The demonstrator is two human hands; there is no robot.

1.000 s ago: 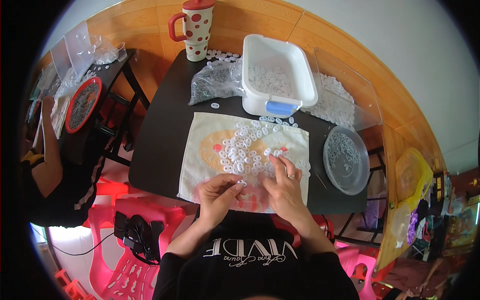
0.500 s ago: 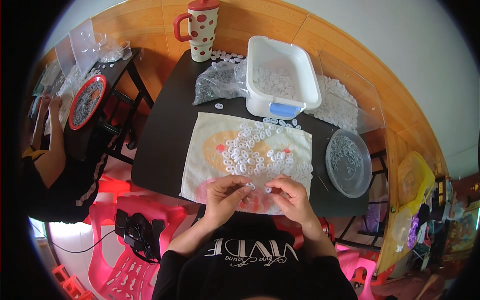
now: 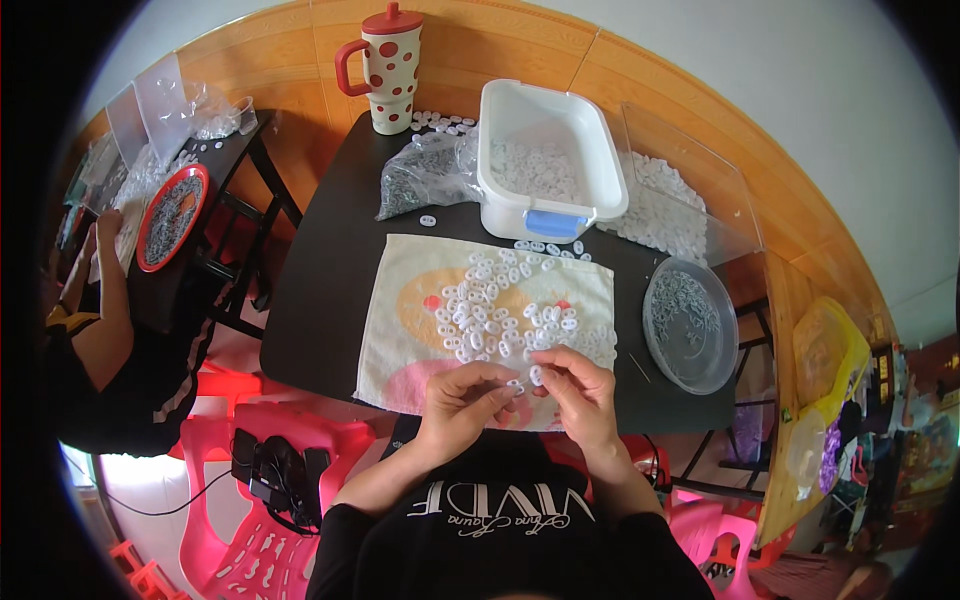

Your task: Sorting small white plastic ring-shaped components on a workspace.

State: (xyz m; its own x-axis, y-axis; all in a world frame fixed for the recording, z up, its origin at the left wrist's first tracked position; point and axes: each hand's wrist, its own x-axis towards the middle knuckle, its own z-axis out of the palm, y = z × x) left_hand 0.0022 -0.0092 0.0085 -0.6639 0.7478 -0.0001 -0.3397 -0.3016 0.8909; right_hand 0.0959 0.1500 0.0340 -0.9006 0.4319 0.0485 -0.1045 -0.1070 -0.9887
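- Closer together now, left hand (image 3: 462, 408) and right hand (image 3: 580, 395), lower centre of frame!
- Left pinches one bead (image 3: 516, 387), axis unclear; right pinches another bead (image 3: 536, 376), just right of it, long axis running up-frame.

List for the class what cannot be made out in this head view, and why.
All in the head view:
- The full white piece in the left hand and oval piece in the right hand: fingers cover parts.
- Towel print: partly under loose ovals.
- Grey bits in the round tray: too small for exact shape.
- Co-worker's head: cut off by the dark rim.
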